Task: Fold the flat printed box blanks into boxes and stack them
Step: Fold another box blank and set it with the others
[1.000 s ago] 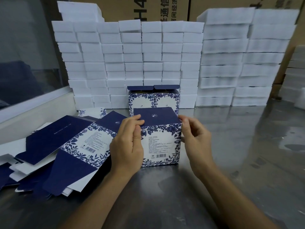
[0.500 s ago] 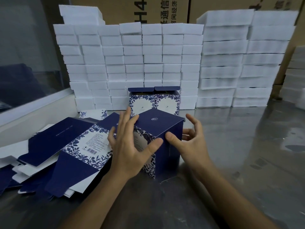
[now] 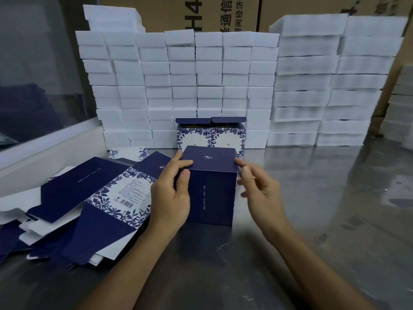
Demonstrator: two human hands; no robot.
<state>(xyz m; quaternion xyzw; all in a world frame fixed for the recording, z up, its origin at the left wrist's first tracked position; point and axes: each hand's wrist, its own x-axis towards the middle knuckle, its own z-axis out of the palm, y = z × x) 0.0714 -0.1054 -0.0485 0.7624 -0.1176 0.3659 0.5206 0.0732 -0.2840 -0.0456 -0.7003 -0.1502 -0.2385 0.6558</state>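
The left hand (image 3: 171, 198) grips the folded box (image 3: 212, 191): its thumb lies against the dark front face, its fingers curl over the top left edge of the lid. The right hand (image 3: 260, 191) is loosely open, fingers relaxed and blurred, fingertips at the lid's right corner; whether they touch it cannot be told. The box stands upright on the metal table (image 3: 290, 220). Flat box blanks (image 3: 100, 198) lie heaped just left of it, two finished boxes (image 3: 211, 135) stand behind, before stacked white foam blocks (image 3: 178, 86).

Left hand (image 3: 172, 198) grips; right hand (image 3: 260, 190) hangs loosely curled.
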